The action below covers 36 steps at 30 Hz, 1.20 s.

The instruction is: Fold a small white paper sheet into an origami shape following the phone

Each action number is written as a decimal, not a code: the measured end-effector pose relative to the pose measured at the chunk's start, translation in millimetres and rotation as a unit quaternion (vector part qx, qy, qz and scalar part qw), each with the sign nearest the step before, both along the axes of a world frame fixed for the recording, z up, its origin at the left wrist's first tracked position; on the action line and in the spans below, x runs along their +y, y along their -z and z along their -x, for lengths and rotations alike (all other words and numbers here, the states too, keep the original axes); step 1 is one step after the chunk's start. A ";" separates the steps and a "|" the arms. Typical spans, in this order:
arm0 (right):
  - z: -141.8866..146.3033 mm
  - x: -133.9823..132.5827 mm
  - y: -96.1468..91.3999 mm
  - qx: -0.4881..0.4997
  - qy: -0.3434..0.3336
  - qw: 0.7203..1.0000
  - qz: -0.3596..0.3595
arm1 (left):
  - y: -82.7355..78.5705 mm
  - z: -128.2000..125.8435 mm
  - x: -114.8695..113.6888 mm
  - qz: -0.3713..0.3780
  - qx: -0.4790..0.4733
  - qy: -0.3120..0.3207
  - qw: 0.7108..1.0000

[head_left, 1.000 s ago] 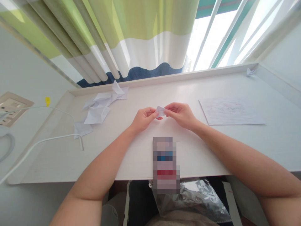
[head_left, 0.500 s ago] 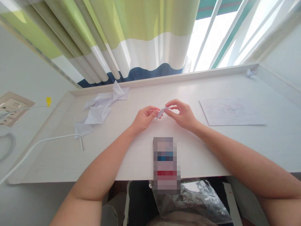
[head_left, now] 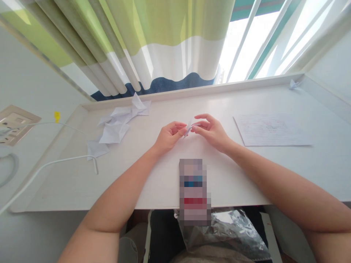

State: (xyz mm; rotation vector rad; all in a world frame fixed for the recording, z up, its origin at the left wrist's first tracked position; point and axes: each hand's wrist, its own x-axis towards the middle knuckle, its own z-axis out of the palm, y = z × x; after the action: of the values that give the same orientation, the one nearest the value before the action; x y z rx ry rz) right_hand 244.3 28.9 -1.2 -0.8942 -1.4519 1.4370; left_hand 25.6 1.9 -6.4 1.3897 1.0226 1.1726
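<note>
A small folded piece of white paper is held above the desk in the middle of the head view. My left hand pinches its left side between thumb and fingers. One thin flap of the paper points upward. At the paper's right side is my right hand, its index finger lifted away from the thumb. The right thumb tip is close to the paper's edge; whether it touches cannot be made out.
Several folded white papers lie at the left of the white desk. Lined, written sheets lie at right, with a small folded paper in the far corner. A pixelated phone-like object overlaps the front edge. White cables cross the left side.
My right index finger has lifted off the paper and its fingers have spread. A flap of the paper now stands up. My left hand keeps its pinch.
</note>
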 end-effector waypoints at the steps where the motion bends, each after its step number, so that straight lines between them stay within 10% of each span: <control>1: 0.3 0.2 -0.1 0.003 0.001 1.000 -0.003 | 0.2 0.4 0.4 0.004 -0.006 0.005 1.000; 17: 0.1 -2.3 -1.5 -0.048 0.000 0.996 -0.075 | -15.7 1.0 -2.8 0.136 -0.148 0.023 0.979; 36: -5.9 3.2 -13.2 0.116 -0.060 0.983 0.131 | -12.9 0.8 -4.1 0.126 -0.142 0.060 0.980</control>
State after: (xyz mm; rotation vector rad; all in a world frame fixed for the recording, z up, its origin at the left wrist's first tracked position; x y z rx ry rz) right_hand 250.2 32.1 11.9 -0.7756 -1.1761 1.7886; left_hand 24.8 -2.2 6.6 1.0368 0.8383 1.0748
